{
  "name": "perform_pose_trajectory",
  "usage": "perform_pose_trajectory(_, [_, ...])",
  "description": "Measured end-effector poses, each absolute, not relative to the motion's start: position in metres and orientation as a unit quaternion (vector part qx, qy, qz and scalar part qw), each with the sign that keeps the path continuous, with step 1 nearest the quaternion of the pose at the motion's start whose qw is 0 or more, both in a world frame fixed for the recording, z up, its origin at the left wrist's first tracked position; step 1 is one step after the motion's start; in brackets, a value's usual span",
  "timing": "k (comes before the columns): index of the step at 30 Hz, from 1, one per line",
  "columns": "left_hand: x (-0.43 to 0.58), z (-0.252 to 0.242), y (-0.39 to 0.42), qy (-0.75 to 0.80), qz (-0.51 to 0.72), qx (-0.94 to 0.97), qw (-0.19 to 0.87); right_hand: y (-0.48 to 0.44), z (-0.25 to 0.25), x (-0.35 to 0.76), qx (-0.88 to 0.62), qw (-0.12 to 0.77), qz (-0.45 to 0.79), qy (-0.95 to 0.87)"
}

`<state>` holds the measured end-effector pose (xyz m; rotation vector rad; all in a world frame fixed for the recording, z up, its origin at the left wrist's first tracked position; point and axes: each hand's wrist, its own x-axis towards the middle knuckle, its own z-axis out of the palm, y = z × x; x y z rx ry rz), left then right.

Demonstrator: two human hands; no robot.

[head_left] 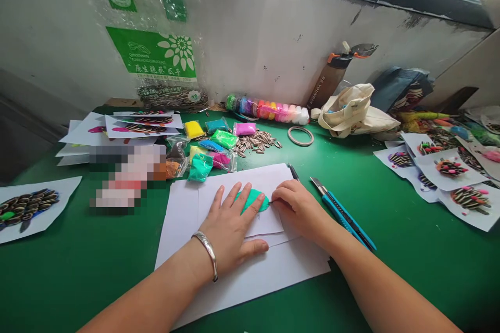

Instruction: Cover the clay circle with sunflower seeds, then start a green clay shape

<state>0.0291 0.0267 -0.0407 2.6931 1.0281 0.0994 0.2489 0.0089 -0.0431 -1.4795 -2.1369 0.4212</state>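
My left hand [230, 223] lies flat with spread fingers on a folded white paper sheet [238, 203], and its fingertips rest on a flattened piece of green modelling clay [253, 200]. My right hand [297, 209] sits just right of the clay, its fingers closed around a thin dark tool [293, 171]. That tool's fine tip [271, 202] touches the clay's right edge. More white paper [250, 281] lies under both hands. A silver bangle [208, 252] circles my left wrist.
A blue utility knife [344, 213] lies right of my right hand. Farther back are clay packets [219, 140], loose sunflower seeds [255, 141], and a row of clay tubs [265, 110]. Seed-and-clay pictures on paper [449, 177] lie at the right, and a pixelated patch [125, 174] hides part of the green table [390, 270].
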Motion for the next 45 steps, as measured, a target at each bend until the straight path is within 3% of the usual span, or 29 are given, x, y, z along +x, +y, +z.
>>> perform_pose_trajectory(7, [0.019,-0.035,0.034,0.347,0.073,0.929,0.106,0.007,-0.041,0.248,-0.559,0.275,0.149,-0.768])
perform_pose_trajectory(12, [0.015,-0.034,0.036,0.339,0.026,0.933,0.117,0.001,-0.037,0.239,-0.538,0.288,0.158,-0.776])
perform_pose_trajectory(21, [0.015,-0.036,0.037,0.335,-0.002,0.932,0.142,-0.007,-0.044,0.226,-0.513,0.238,0.175,-0.806])
perform_pose_trajectory(31, [0.018,-0.037,0.036,0.343,-0.012,0.928,0.148,-0.009,-0.047,0.226,-0.513,0.237,0.169,-0.808])
perform_pose_trajectory(45, [0.019,-0.035,0.036,0.345,-0.014,0.924,0.163,-0.005,-0.04,0.241,-0.506,0.226,0.254,-0.792])
